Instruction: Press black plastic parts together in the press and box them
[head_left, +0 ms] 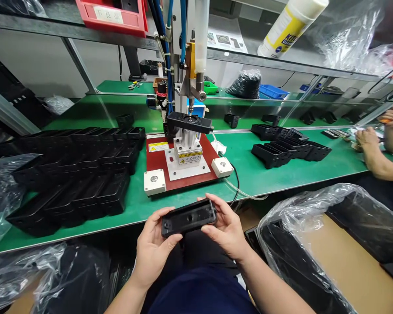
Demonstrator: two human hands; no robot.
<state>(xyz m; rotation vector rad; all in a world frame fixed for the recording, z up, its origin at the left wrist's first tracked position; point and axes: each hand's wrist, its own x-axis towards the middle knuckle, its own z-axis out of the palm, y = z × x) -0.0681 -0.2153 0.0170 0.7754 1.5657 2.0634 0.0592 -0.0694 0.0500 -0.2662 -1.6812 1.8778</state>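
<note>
Between my two hands, in front of the bench edge, is a black plastic housing (189, 218) with its hollow side facing me. My left hand (157, 244) grips its left end, thumb along the lower edge. Its right end is in my right hand (227, 229), with the thumb at the lower edge and fingers behind. Beyond it stands a press machine (190, 150) on a red base. Another black part (190, 122) rests across the machine's metal fixture, under the vertical spindle. White button boxes (154, 181) sit at the base's front corners.
Rows of black housings (85, 174) cover the green bench (137, 209) on the left; several more (290, 148) lie right. A plastic-lined box (314, 226) stands below right. A co-worker's hands (371, 141) are at far right. A red bin (113, 17) and spray can (291, 28) occupy the shelf.
</note>
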